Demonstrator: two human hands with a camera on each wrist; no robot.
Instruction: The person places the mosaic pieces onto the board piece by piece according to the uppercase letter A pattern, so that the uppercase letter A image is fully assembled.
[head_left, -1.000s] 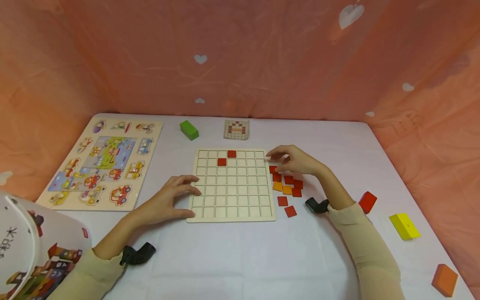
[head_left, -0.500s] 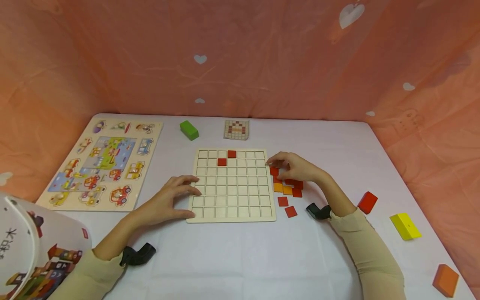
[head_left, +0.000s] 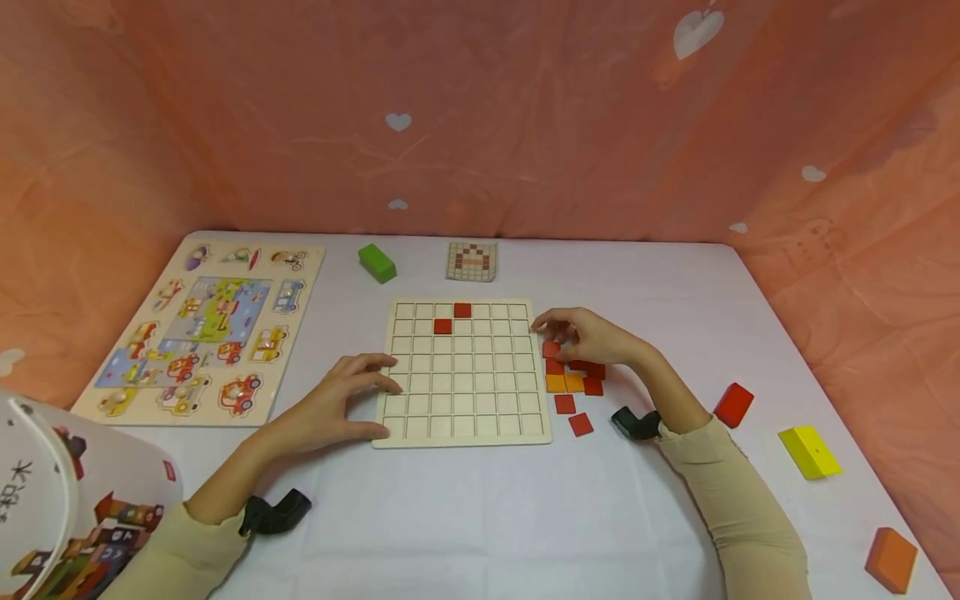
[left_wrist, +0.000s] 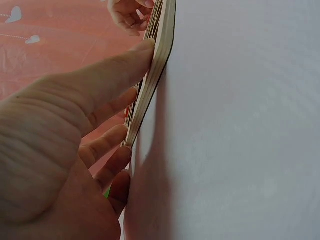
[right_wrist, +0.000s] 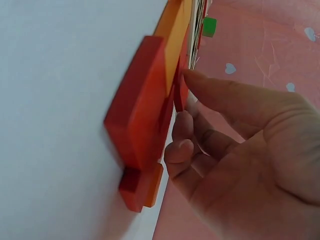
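Note:
A pale wooden grid board [head_left: 465, 400] lies flat, with two red square tiles set in its upper cells, one of them a red tile [head_left: 462, 310] in the top row. My left hand [head_left: 341, 400] rests at the board's left edge, fingers spread and thumb at the lower corner, as the left wrist view also shows. Beside the board's right edge, my right hand [head_left: 592, 333] pinches a red tile [right_wrist: 181, 95] between thumb and fingertips, over a cluster of red and orange tiles. Part of that cluster is hidden under the hand, including an orange tile [head_left: 573, 382] partly overlapped.
A small pattern card [head_left: 472, 262] lies behind the board, near a green block [head_left: 377, 262]. At left are a picture puzzle board [head_left: 258, 383] and a white bucket [head_left: 142, 467]. Red [head_left: 733, 405], yellow [head_left: 810, 452] and orange [head_left: 891, 560] blocks line the right side.
My right hand has come down slightly toward the tile cluster, its fingers drawing together at a red tile, which has shifted a little nearer. The left hand stays in place.

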